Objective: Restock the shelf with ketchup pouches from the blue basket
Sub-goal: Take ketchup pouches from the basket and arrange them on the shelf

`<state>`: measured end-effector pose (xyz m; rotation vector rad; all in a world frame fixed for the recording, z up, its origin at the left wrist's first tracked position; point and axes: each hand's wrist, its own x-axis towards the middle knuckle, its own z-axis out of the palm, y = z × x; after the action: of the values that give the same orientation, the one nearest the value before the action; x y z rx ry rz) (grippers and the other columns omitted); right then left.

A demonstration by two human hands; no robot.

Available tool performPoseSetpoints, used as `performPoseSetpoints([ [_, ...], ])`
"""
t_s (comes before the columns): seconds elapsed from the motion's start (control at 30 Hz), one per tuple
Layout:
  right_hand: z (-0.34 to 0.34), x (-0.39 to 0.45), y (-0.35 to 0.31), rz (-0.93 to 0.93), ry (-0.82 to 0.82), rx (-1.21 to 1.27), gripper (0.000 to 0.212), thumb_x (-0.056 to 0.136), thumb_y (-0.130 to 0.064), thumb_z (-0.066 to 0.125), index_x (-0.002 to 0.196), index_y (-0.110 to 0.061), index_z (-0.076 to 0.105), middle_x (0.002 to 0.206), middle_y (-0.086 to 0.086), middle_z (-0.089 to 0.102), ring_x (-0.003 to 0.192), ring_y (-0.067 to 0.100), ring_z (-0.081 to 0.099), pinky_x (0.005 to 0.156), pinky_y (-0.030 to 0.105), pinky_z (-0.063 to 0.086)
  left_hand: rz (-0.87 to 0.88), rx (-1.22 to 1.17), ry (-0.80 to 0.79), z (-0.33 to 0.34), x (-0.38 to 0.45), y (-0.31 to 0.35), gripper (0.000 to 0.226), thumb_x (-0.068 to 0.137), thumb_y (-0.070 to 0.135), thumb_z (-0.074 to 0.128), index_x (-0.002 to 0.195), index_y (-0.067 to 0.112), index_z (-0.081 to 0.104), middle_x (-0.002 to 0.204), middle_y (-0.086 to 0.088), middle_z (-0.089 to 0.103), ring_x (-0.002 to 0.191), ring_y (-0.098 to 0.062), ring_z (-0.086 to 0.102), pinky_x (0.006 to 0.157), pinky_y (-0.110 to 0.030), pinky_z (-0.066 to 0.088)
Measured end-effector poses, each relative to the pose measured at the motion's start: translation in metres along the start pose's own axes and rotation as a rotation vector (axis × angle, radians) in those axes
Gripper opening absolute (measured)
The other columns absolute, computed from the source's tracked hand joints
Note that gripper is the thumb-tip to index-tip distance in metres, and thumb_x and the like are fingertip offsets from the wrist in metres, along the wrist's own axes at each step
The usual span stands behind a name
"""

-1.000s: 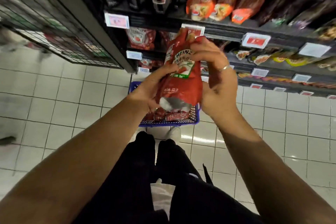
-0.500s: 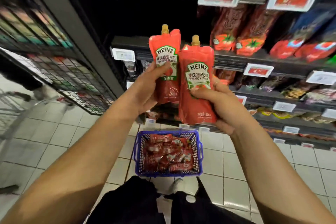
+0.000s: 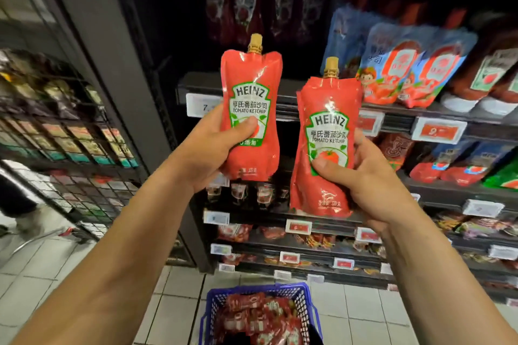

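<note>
Blurred beyond reading — dark hanging packets (image 3: 253, 5) at 12 o'clock. Cut by the bottom edge at 6 o'clock: blue basket (image 3: 207, 314). Hidden behind the left ketchup pouch (image 3: 251, 109) — most of a white price tag (image 3: 200, 105).

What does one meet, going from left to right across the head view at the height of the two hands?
wire rack → left hand → left ketchup pouch → right ketchup pouch → right hand → red price tag
</note>
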<state>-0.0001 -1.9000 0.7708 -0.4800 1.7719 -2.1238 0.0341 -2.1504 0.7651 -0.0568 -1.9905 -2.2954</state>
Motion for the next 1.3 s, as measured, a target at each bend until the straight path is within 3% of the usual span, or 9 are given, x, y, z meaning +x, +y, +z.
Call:
performPoseSetpoints([
  [0.17,0.039,0.042,-0.031,-0.076,0.094,-0.01,0.031,0.086,-0.027,0.068,0.116,-0.023,0.065,0.106,0.006,0.076,0.089,0.017,0.073,0.071,0.03,0.059,0.07,0.068,-0.007,-0.05,0.044,0.04,0.041,0.084,0.055,0.074,0.122,0.039,0.065,0.121,-0.003,0.073,0.109,-0.028,0.071,0.092,-0.075,0.046],
  [0.23,0.048,0.06,-0.04,-0.077,0.151,0.0,0.023,0.089,-0.031,0.066,0.11,-0.024,0.067,0.102,0.005,0.077,0.087,0.016,0.074,0.069,0.03,0.059,0.066,0.082,-0.023,-0.067,0.065,0.055,0.038,0.086,0.051,0.074,0.121,0.037,0.066,0.121,-0.003,0.073,0.109,-0.027,0.072,0.091,-0.069,0.051],
  [0.4,0.058,0.102,-0.051,-0.05,0.266,0.023,0.023,0.096,-0.03,0.064,0.113,-0.015,0.067,0.097,0.007,0.078,0.08,0.019,0.075,0.062,0.031,0.058,0.04,0.115,-0.053,-0.089,0.11,0.078,0.022,0.085,0.031,0.074,0.106,0.024,0.075,0.109,-0.007,0.077,0.1,-0.023,0.074,0.076,-0.031,0.06],
  [0.6,0.049,0.149,-0.05,-0.025,0.319,0.021,0.018,0.095,-0.033,0.066,0.105,-0.018,0.066,0.084,0.0,0.077,0.077,0.017,0.075,0.063,0.034,0.058,-0.038,0.157,0.182,-0.079,0.159,0.073,0.011,0.081,0.019,0.082,0.077,0.029,0.082,0.094,-0.004,0.079,0.093,-0.024,0.076,0.092,-0.048,0.058],
  [0.7,0.041,0.168,-0.05,0.001,0.339,-0.022,0.028,0.089,-0.034,0.07,0.103,-0.011,0.062,0.079,0.003,0.073,0.072,0.02,0.074,0.06,0.036,0.058,0.063,0.13,0.17,-0.061,0.185,0.07,0.018,0.085,0.008,0.076,0.095,0.023,0.078,0.102,0.0,0.078,0.097,-0.017,0.075,0.087,-0.035,0.059],
  [0.8,0.032,0.181,-0.046,0.059,0.339,-0.02,0.028,0.085,-0.031,0.069,0.098,-0.007,0.061,0.073,0.007,0.066,0.062,0.022,0.069,0.052,0.035,0.054,0.119,0.207,0.163,-0.045,0.209,0.07,0.035,0.087,0.008,0.074,0.12,0.018,0.069,0.114,-0.003,0.075,0.106,-0.019,0.072,0.091,-0.036,0.058],
  [1.03,0.021,0.192,-0.045,0.155,0.353,0.026,0.032,0.084,-0.04,0.07,0.096,-0.01,0.066,0.061,0.002,0.07,0.056,0.024,0.071,0.048,0.037,0.053,0.27,0.443,0.153,-0.027,0.258,0.059,0.041,0.087,0.009,0.071,0.127,0.014,0.064,0.119,0.0,0.072,0.111,-0.013,0.068,0.103,-0.038,0.053],
  [1.17,0.021,0.198,-0.041,0.171,0.364,0.003,0.026,0.081,-0.041,0.071,0.09,-0.016,0.067,0.06,-0.001,0.071,0.055,0.023,0.072,0.052,0.04,0.056,0.334,0.515,0.172,-0.034,0.268,0.042,0.046,0.092,0.009,0.069,0.135,0.013,0.055,0.113,0.014,0.068,0.102,0.009,0.064,0.092,-0.014,0.05],
  [1.3,0.027,0.208,-0.041,0.177,0.44,0.018,0.03,0.085,-0.033,0.068,0.109,-0.015,0.063,0.074,0.003,0.075,0.059,0.023,0.073,0.051,0.039,0.057,0.366,0.588,0.168,-0.043,0.273,0.033,0.055,0.093,0.016,0.071,0.143,0.011,0.047,0.125,0.004,0.064,0.113,-0.004,0.062,0.102,-0.023,0.049],
])
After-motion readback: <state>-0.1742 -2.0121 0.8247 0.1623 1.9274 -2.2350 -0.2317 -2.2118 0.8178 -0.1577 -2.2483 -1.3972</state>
